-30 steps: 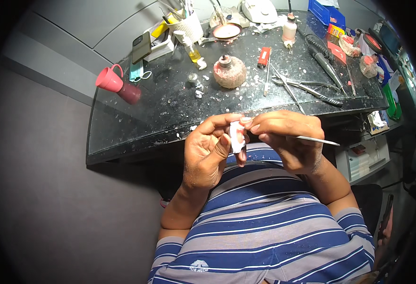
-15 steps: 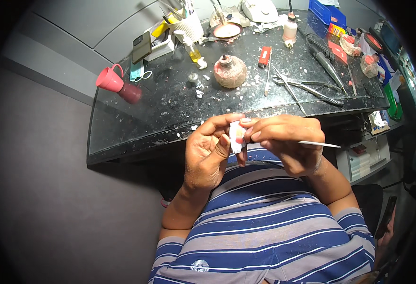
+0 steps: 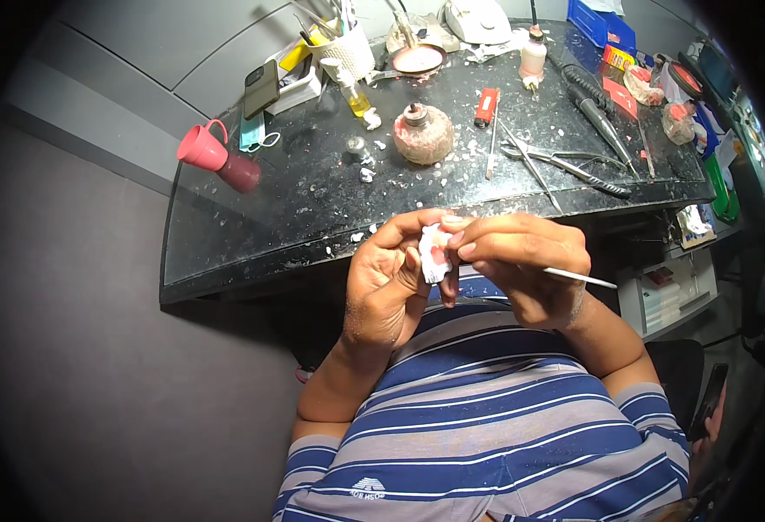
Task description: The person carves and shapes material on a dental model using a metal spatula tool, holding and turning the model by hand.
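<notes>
My left hand (image 3: 377, 291) is closed around a small white plaster dental cast (image 3: 435, 271) in front of my chest, fingers behind it and thumb at its near side. Pinkish-red, wax-like material shows on the cast's face. My right hand (image 3: 535, 261) grips a thin tool like a carver, its white handle (image 3: 581, 278) sticking out to the right below the fingers. The tool's working tip is hidden behind my right fingers. Those fingertips touch the cast's upper right side.
On the black bench (image 3: 252, 235) ahead stand a round crusted burner bottle (image 3: 423, 137) and a pink mug (image 3: 204, 146). A red lighter (image 3: 487, 106), metal pliers (image 3: 565, 160) and a corded handpiece (image 3: 604, 130) lie further right. Another person's hand (image 3: 715, 424) holds a phone at lower right.
The cast has turned slightly, so more of its pink face shows. The tool's handle end has swung a little lower and to the left.
</notes>
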Tool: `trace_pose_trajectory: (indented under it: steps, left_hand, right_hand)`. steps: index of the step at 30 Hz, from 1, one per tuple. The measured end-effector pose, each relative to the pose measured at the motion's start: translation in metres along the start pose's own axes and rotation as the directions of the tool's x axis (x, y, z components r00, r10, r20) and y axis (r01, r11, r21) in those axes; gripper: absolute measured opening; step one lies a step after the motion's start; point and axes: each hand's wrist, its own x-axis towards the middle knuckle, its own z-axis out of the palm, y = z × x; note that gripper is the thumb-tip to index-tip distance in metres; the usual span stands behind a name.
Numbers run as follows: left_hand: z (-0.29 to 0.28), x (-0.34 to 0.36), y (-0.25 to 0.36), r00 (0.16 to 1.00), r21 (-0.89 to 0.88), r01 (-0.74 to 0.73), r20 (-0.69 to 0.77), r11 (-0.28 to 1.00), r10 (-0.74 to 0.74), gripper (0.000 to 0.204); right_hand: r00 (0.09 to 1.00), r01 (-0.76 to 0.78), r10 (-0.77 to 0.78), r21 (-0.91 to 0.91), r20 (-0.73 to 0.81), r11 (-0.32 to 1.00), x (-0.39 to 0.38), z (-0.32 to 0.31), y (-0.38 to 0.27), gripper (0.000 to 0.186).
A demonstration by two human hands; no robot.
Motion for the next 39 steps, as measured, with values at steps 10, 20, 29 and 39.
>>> trace_pose_trajectory:
  steps: [10, 20, 29, 39]
  left_hand:
    - [-0.001, 0.0, -0.001, 1.0, -0.019, 0.013, -0.006, 1.0, -0.013, 0.052]
    - [-0.006, 0.001, -0.002, 0.997, 0.072, -0.068, 0.034, 0.995, 0.065, 0.05]
    - [-0.003, 0.001, -0.001, 0.983, 0.194, -0.18, 0.002, 0.964, 0.183, 0.045]
    - [-0.019, 0.011, 0.001, 0.972, 0.245, -0.208, -0.061, 0.947, 0.229, 0.043]
  right_hand:
    - [1.0, -0.002, 0.002, 0.024, -0.002, 1.0, 0.001, 0.0, -0.001, 0.019]
    - [0.991, -0.068, 0.084, 0.159, -0.099, 0.985, 0.0, -0.011, 0.01, 0.013]
    - [0.918, -0.059, 0.214, 0.418, -0.334, 0.907, -0.003, -0.031, 0.031, 0.018]
    - [0.853, -0.258, 0.373, 0.327, -0.365, 0.909, -0.005, -0.053, 0.035, 0.024]
